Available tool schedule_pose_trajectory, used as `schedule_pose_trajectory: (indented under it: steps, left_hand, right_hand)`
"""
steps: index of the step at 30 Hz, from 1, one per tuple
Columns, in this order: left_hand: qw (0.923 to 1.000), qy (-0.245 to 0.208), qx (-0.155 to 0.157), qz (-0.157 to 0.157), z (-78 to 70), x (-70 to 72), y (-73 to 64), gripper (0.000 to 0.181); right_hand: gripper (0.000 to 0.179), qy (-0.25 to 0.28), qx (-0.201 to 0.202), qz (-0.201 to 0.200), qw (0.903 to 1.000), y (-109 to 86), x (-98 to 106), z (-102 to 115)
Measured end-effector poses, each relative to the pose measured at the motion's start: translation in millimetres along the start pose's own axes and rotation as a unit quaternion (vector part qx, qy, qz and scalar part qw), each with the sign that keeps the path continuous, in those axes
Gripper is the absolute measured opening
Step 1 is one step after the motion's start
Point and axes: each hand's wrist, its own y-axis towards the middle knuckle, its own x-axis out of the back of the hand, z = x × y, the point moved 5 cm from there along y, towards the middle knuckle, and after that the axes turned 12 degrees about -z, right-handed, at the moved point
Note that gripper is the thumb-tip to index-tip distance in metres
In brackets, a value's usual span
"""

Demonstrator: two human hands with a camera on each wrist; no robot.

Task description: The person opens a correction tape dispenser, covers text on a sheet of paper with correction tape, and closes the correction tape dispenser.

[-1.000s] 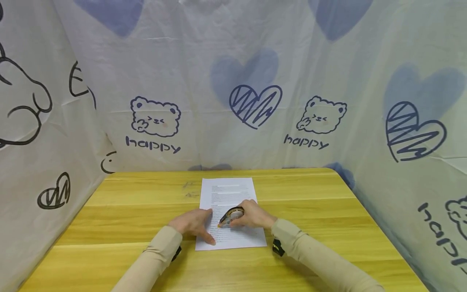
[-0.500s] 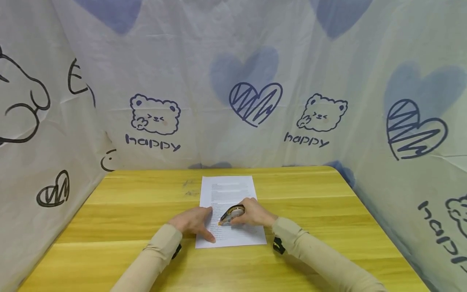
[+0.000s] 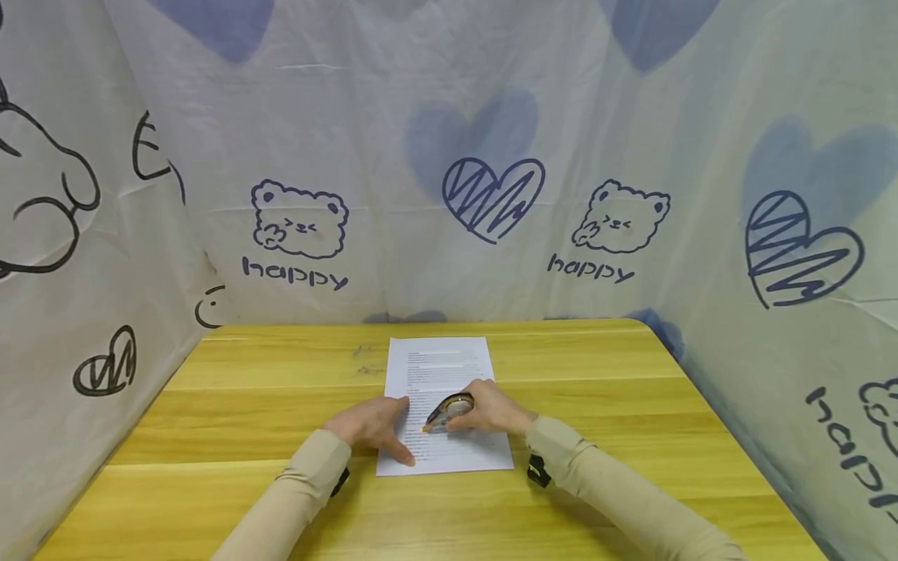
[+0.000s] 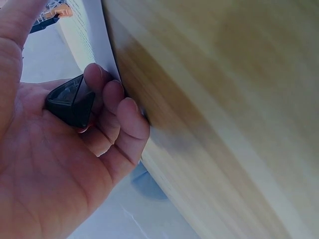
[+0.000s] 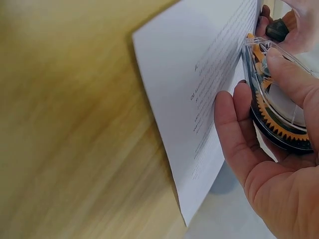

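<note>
In the head view a printed sheet of paper (image 3: 435, 374) lies on the wooden table. My right hand (image 3: 484, 409) grips a correction tape (image 3: 449, 407), its orange tip down at a line of text left of the sheet's middle. The right wrist view shows the orange gear (image 5: 281, 127) inside its clear and black case, between thumb and fingers. My left hand (image 3: 372, 427) rests over the sheet's left edge, thumb and index finger spread on it. In the left wrist view its other fingers curl around a small dark cap (image 4: 74, 102) against the palm.
Around the sheet spreads the yellow wood tabletop (image 3: 281, 374), with faint grey marks (image 3: 368, 360) left of the paper. A white curtain (image 3: 393, 265) printed with hearts and bears encloses the back and sides. Dark wrist bands (image 3: 539, 471) sit at my cuffs.
The correction tape's tip has slid very slightly to the right along the text, my right hand moving with it. My left hand and the sheet stay in place.
</note>
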Motion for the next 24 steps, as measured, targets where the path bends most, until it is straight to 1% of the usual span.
schedule_pose_trajectory:
  steps: [6, 18, 24]
  left_hand:
    - [1.0, -0.006, 0.0, -0.001, -0.1, 0.2, -0.6, 0.115]
    - [0.9999, -0.01, 0.001, 0.001, 1.3, -0.6, -0.1, 0.116]
    - [0.9999, -0.011, 0.002, 0.003, 1.1, -1.1, -0.5, 0.117]
  right_hand:
    - [0.019, -0.008, -0.005, 0.001, 1.0, -0.6, 2.1, -2.5]
    - [0.018, 0.0, -0.011, 0.008, 0.9999, -1.8, 4.3, -4.9]
    - [0.019, -0.014, -0.012, 0.006, 0.9998, -3.3, 5.9, -6.7]
